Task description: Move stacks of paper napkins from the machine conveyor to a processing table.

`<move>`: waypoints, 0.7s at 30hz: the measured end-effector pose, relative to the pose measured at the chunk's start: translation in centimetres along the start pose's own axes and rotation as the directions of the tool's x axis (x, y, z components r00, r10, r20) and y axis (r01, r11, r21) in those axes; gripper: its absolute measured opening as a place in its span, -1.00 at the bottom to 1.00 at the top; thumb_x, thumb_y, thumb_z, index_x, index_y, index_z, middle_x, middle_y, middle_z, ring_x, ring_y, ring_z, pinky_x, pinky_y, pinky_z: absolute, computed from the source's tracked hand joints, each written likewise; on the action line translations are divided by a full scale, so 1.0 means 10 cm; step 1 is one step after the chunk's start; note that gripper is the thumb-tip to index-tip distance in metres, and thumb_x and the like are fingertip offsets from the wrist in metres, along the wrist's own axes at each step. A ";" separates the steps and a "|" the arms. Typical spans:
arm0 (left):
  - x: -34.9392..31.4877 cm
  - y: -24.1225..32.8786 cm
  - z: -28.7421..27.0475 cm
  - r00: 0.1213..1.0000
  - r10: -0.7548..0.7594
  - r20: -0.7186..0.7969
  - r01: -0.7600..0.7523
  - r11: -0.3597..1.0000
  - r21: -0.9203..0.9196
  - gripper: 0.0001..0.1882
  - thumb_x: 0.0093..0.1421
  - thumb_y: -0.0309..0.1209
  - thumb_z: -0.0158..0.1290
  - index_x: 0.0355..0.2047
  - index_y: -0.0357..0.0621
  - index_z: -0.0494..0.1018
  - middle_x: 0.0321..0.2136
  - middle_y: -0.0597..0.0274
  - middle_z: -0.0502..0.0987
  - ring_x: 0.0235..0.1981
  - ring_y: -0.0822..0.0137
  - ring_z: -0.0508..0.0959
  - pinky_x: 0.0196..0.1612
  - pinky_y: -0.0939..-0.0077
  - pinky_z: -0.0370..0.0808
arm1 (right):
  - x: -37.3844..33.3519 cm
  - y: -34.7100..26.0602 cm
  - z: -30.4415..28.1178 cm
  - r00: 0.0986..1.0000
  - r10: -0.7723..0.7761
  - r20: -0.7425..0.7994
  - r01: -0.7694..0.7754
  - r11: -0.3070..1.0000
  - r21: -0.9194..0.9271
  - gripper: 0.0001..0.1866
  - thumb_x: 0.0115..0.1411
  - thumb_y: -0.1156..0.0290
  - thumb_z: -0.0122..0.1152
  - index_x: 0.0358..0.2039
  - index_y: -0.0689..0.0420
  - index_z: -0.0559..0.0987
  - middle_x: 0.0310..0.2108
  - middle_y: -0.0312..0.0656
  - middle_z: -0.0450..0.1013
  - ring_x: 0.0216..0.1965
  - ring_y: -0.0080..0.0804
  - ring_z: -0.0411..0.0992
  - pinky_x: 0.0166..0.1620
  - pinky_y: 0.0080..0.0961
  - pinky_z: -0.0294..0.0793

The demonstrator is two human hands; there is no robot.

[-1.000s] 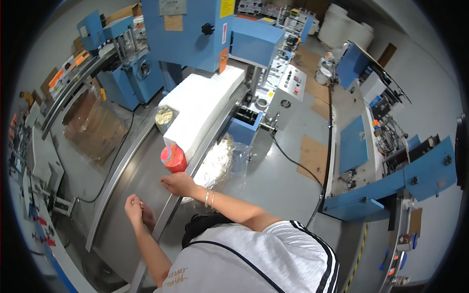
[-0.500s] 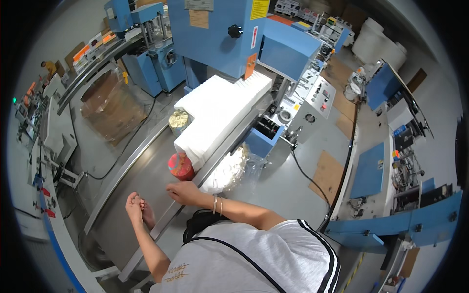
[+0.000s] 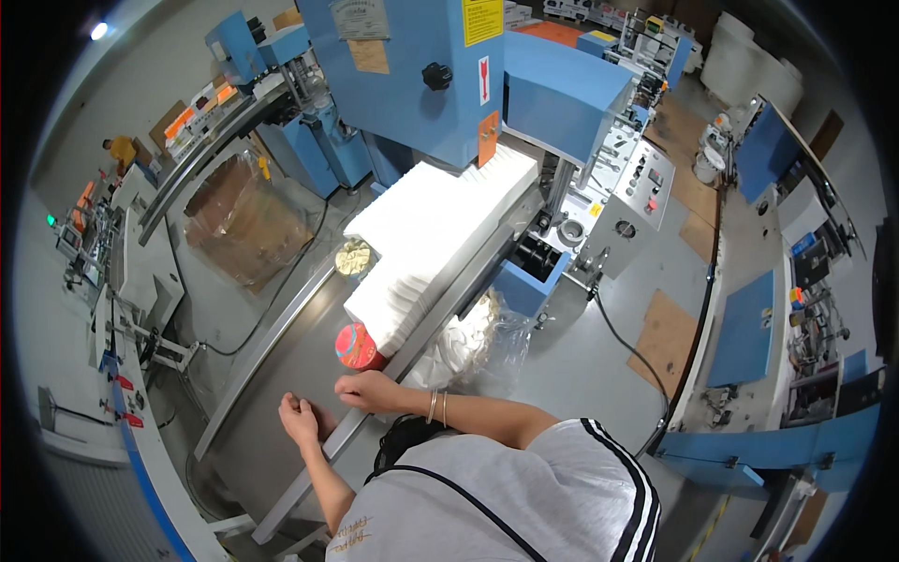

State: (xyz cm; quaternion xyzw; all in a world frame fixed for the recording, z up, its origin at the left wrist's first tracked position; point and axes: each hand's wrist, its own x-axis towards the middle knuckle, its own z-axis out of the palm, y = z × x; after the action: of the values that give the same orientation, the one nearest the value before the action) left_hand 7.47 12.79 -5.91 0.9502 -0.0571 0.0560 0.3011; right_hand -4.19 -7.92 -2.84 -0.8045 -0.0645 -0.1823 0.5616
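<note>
Both hands over the metal tray (image 3: 272, 379) now: the left hand (image 3: 300, 419) loosely curled, the right hand (image 3: 369, 391) bunched just beside the red tin (image 3: 359, 347), by the white stack's (image 3: 426, 234) near end. Can't tell whether either grips anything. Looks like a between-moves beat; taking the tin would call for uncurled right fingers.

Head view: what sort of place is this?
Probably a factory workshop: a tall blue machine stands beside a push-button control panel, and a metal-railed bench carries a big white stack.
</note>
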 end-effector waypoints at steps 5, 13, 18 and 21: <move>-0.03 0.07 -0.09 1.000 -0.020 0.008 0.020 0.999 0.041 -0.57 0.06 -0.43 0.13 -0.02 -0.19 0.39 -0.30 0.09 0.44 -0.25 0.09 0.47 -0.12 0.25 0.41 | -0.02 0.05 0.01 0.997 -0.073 -0.036 0.074 0.997 0.024 -0.83 0.13 0.40 0.13 -0.28 0.18 0.49 -0.41 -0.07 0.49 -0.38 -0.09 0.49 -0.31 -0.33 0.48; -0.49 0.64 -0.05 0.997 0.037 -0.071 -0.026 0.988 0.150 -0.50 0.08 -0.36 0.14 0.03 -0.28 0.35 -0.31 0.00 0.52 -0.22 0.01 0.49 -0.09 0.21 0.40 | -0.09 0.04 -0.03 0.978 -0.207 -0.011 0.206 0.977 -0.048 -0.86 0.11 0.43 0.15 -0.30 0.13 0.49 -0.45 -0.13 0.47 -0.36 -0.13 0.47 -0.29 -0.27 0.46; -0.41 0.34 -0.02 0.993 -0.035 -0.116 0.034 0.999 -0.005 -0.56 0.09 -0.36 0.13 -0.03 -0.29 0.41 -0.35 0.01 0.54 -0.28 0.04 0.52 -0.15 0.20 0.43 | -0.09 0.00 -0.06 0.972 -0.234 0.007 0.234 0.972 -0.031 -0.87 0.11 0.44 0.14 -0.31 0.14 0.49 -0.43 -0.13 0.47 -0.35 -0.13 0.47 -0.28 -0.27 0.45; -0.40 0.44 -0.05 0.998 -0.014 -0.065 0.016 0.999 0.032 -0.57 0.10 -0.35 0.11 -0.04 -0.29 0.42 -0.38 0.00 0.55 -0.31 0.04 0.54 -0.17 0.20 0.44 | -0.06 0.01 -0.10 0.974 -0.221 0.042 0.222 0.974 -0.032 -0.88 0.12 0.45 0.13 -0.30 0.14 0.48 -0.43 -0.11 0.46 -0.35 -0.11 0.46 -0.28 -0.26 0.45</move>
State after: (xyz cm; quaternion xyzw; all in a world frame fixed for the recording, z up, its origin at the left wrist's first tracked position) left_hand 2.87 9.76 -3.58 0.9531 -0.0394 0.0854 0.2878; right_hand -4.96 -8.85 -2.85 -0.8059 -0.1611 -0.2294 0.5214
